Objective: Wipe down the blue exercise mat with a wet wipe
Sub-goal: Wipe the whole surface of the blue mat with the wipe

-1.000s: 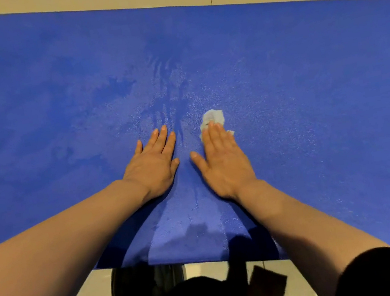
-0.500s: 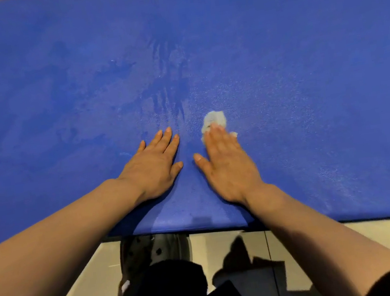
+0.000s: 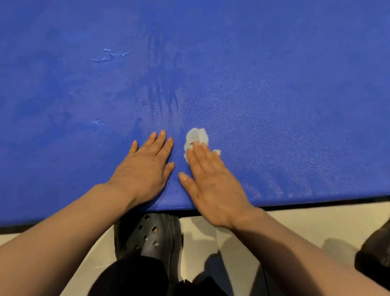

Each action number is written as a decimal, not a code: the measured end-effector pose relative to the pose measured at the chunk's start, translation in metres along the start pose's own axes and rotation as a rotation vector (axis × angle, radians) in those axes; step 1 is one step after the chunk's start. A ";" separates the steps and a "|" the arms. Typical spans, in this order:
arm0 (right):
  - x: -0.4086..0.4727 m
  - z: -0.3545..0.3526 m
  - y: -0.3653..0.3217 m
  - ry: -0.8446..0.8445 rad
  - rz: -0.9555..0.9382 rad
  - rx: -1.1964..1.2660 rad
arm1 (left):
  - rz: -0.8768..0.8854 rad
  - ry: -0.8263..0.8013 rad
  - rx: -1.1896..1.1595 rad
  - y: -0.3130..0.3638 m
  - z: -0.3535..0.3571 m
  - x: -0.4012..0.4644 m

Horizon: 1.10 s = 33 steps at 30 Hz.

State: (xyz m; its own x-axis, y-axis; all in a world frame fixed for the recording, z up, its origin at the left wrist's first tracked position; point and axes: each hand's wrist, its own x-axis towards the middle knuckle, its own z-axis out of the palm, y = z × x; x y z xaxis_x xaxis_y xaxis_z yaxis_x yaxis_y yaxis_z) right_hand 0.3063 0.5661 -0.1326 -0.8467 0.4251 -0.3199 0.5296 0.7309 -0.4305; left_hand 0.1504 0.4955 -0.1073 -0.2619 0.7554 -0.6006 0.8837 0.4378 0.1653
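Head view: my right hand [image 3: 215,185] lies flat, fingers straight, pressing the crumpled wet wipe [image 3: 196,138] onto the blue exercise mat [image 3: 292,84] near its front edge. My left hand [image 3: 145,169] rests flat just beside it — fingers spread. Dark wet streaks [image 3: 164,94] lie beyond. Below the mat edge — a black perforated clog [image 3: 149,237] on beige floor [image 3: 300,228].

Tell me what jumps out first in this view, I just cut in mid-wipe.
The blue mat fills most of the frame, with dark wet streaks near its centre. Both hands lie flat by its near edge: the right hand presses a crumpled white wipe, the left hand beside it.
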 end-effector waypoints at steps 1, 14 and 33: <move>-0.005 -0.001 0.002 -0.006 -0.025 0.012 | 0.001 0.007 0.001 0.000 0.000 -0.001; -0.039 0.009 -0.021 0.078 0.041 0.076 | 0.007 0.034 0.015 0.006 0.011 -0.024; -0.087 0.033 -0.004 0.357 0.220 0.068 | -0.002 0.093 0.034 0.014 0.019 -0.032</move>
State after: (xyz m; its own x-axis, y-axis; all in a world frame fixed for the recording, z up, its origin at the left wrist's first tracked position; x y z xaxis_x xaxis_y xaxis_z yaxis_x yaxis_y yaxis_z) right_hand 0.3796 0.5089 -0.1312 -0.6709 0.7343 -0.1033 0.6920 0.5699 -0.4431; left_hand 0.1781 0.4685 -0.1007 -0.2972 0.7970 -0.5257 0.8953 0.4241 0.1368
